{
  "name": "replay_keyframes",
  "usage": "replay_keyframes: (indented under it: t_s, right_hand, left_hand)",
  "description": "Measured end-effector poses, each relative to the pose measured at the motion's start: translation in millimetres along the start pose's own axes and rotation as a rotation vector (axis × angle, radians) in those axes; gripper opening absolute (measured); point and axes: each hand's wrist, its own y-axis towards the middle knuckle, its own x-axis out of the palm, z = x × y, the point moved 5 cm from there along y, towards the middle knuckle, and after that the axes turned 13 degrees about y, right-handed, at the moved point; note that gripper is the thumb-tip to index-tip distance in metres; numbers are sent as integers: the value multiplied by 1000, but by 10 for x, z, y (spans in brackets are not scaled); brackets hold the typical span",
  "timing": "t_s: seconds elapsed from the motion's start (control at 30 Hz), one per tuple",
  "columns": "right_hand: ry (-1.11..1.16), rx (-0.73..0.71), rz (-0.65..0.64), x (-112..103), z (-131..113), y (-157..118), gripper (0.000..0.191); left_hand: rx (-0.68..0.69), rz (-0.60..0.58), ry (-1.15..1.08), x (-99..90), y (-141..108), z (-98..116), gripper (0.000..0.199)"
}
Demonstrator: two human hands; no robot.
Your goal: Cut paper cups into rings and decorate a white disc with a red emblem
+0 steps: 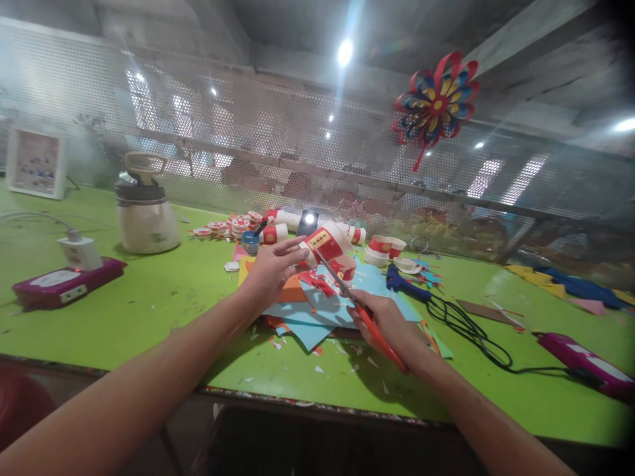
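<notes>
My left hand (274, 268) is closed on a white and red paper cup (327, 244), tilted on its side above the table. My right hand (389, 324) is closed round the red handles of a pair of scissors (372, 327). The blades point up and left, and their tip is at the cup's lower edge; whether they touch it I cannot tell. Beneath both hands lie light blue paper sheets (307, 330), an orange sheet (292, 291) and red cut scraps (320, 281). A cut piece of a red and white cup (343, 270) sits just below the held cup.
Behind are red and white discs (241, 223), a blue jar (251, 243), a lit phone (308, 221) and more paper cups (380, 248). A blue glue gun (407, 284) with a looped black cord lies right. Purple power strips (69, 284) sit at both sides. A spray bottle (147, 215) stands left.
</notes>
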Motion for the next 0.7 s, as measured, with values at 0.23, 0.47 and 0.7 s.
replay_keyframes:
  t_s: [0.23, 0.47, 0.7]
  right_hand:
    - [-13, -15, 0, 10, -18, 8, 23]
    - [13, -11, -2, -6, -15, 13, 29]
    - [10, 2, -15, -18, -47, 21, 32]
  left_hand:
    - [-67, -61, -8, 3, 34, -24, 15]
    - [-125, -93, -8, -46, 56, -46, 12]
    - [-105, -73, -15, -47, 60, -74, 17]
